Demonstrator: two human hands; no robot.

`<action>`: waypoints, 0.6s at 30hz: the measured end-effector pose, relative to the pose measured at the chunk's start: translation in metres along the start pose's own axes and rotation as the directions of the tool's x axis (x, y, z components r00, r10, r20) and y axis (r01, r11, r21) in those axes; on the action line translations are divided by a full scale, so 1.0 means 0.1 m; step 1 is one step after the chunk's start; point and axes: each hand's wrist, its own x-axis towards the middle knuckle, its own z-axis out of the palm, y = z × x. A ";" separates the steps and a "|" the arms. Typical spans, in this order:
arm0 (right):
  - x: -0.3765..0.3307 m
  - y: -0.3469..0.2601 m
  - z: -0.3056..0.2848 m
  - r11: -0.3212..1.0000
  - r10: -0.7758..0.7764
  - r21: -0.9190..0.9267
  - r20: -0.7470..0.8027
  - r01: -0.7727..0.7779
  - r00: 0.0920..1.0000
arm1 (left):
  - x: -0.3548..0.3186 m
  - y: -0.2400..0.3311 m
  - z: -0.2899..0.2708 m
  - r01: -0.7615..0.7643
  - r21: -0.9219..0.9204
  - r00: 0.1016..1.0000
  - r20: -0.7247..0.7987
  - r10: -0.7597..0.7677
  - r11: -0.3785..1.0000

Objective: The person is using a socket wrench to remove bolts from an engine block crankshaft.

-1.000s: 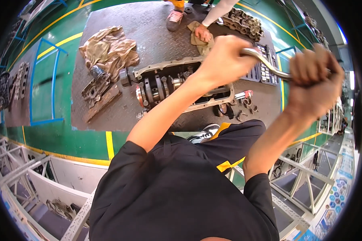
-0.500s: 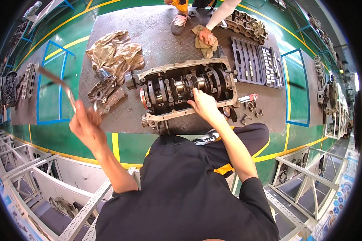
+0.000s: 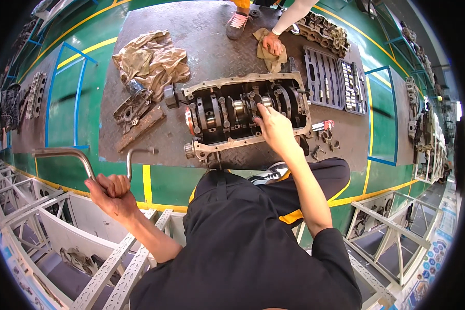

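An engine block [image 3: 227, 140] lies on the metal platform with its open side up, showing the crankshaft [image 3: 237, 107] and its bolted bearing caps. My right hand [image 3: 277, 132] reaches over the near rim, thumb and index finger closed around a bearing cap [image 3: 253, 98] near the middle. Part of that cap is hidden by the fingers. Off to the left, my left hand [image 3: 111, 194] is wrapped round a speed handle [image 3: 67, 152], a cranked shiny metal rod, held up in front of the platform's near edge.
Beyond the block, a co-worker's hand [image 3: 274, 45] presses on a brown rag [image 3: 267, 58]. An open socket case [image 3: 323, 77] lies right, near hex keys [image 3: 323, 125] and bearing shells [image 3: 319, 152]. Crumpled cloth [image 3: 152, 57] and metal parts [image 3: 132, 111] lie left. A cylinder head [image 3: 325, 33] sits far right.
My left hand has come down and nearer to me with the speed handle, which has swung round. My right hand has shifted slightly, its fingertips now at the bearing cap.
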 end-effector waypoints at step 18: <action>1.32 -1.53 -1.54 0.357 -0.167 0.904 -0.186 0.235 0.968 | 0.52 -1.03 1.45 0.030 0.049 0.792 0.608 -0.054 0.998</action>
